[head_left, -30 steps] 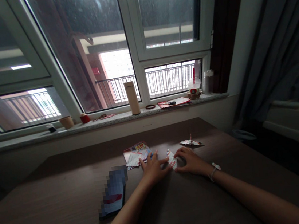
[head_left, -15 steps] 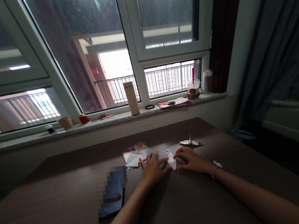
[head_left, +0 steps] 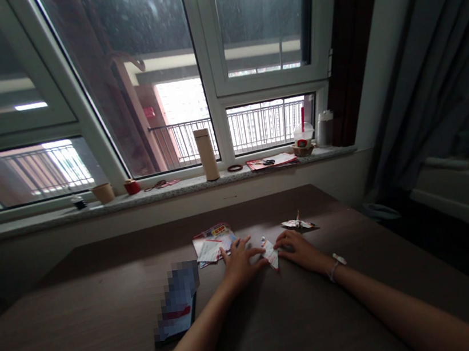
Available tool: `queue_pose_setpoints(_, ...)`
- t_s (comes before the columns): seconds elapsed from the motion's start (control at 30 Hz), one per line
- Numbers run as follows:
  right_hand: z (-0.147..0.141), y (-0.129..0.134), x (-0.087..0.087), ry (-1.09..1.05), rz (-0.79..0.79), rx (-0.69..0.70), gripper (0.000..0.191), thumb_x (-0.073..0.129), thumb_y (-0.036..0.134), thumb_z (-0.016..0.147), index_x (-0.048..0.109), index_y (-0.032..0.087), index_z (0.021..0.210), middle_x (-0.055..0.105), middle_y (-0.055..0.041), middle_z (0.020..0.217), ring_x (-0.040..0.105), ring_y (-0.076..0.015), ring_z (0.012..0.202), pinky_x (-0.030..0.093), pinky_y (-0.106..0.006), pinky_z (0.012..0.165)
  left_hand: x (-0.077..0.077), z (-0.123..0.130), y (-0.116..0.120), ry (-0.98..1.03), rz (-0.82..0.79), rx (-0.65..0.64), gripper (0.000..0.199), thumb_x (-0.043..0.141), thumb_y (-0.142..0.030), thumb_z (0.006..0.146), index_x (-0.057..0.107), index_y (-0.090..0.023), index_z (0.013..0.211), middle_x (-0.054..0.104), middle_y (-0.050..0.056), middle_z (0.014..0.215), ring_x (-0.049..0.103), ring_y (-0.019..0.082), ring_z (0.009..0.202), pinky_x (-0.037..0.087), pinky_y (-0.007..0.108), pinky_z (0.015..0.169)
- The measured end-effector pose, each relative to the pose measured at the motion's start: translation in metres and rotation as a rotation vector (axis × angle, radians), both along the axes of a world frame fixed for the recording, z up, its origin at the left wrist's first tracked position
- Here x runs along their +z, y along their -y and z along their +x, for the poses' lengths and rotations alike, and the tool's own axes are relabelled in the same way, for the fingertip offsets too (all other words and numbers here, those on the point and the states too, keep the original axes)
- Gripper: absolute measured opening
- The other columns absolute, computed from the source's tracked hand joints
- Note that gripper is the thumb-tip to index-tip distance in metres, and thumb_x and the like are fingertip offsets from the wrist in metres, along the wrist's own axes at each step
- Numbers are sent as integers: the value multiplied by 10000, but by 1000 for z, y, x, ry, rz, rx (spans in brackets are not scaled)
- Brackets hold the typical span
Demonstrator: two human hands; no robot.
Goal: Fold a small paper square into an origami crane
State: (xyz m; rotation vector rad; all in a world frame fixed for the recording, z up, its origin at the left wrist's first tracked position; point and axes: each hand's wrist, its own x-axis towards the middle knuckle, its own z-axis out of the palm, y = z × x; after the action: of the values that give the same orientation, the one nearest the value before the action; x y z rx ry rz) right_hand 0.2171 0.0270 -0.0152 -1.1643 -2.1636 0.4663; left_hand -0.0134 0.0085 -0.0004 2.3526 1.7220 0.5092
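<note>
A small folded paper (head_left: 270, 254), white with red print, lies on the brown table between my hands, its lower tip pointing towards me. My left hand (head_left: 240, 264) has its thumb and index finger at the paper's left edge, while the other fingers spread over the loose paper sheets (head_left: 210, 249). At the right edge, the fingertips of my right hand (head_left: 298, 250) pinch the paper. A white bracelet (head_left: 336, 265) circles the right wrist. Just beyond that hand rests a folded paper crane (head_left: 298, 223).
A dark phone (head_left: 177, 304), partly pixelated, lies left of my left forearm. Along the windowsill (head_left: 176, 190) stand a beige thermos (head_left: 206, 155), a paper cup (head_left: 103, 193), a drink cup with a red straw (head_left: 303, 135) and scissors (head_left: 268, 162) on papers.
The folded paper has turned or shifted slightly, its lower tip now further towards me. My right thumb has drawn in towards its index finger. My left hand has barely moved.
</note>
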Motion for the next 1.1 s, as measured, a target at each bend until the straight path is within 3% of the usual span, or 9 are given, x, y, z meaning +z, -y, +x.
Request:
queue_pose_setpoints(0.33, -6, -3, -2, 7, 19, -56, 205, 557, 329, 927, 711, 197, 894, 647, -60, 998, 562, -207, 1000, 415, -337, 941, 5, 8, 2, 42, 31, 42, 304, 451, -521, 936, 712, -403, 1037, 491, -8, 1454, 322, 308, 1397, 30, 757, 1086)
queue_pose_setpoints(0.6, -19, 2, 4, 101, 56, -191, 228, 515, 293, 946, 684, 169, 858, 637, -71, 970, 550, -212, 990, 400, -326, 911, -2, 12, -2, 33, 106, 99, 167, 612, -367, 878, 708, -344, 1013, 519, 23, 1412, 357, 313, 1372, 71, 758, 1085)
queue_pose_setpoints(0.83, -26, 9, 11, 180, 80, -297, 178, 551, 289, 920, 657, 173, 838, 635, -78, 986, 569, -225, 991, 397, -323, 883, 3, 16, 0, 83, 144, 102, 288, 641, -302, 856, 642, -320, 1143, 556, 43, 1362, 420, 288, 1320, 124, 738, 1098)
queue_pose_setpoints(1.1, -26, 14, 12, 173, 129, -248, 154, 541, 261, 927, 660, 191, 995, 630, -69, 1010, 567, -226, 1016, 405, -339, 898, 1, 14, 0, 51, 132, 78, 144, 651, -345, 855, 746, -374, 960, 539, 2, 1396, 382, 318, 1349, 87, 745, 1098)
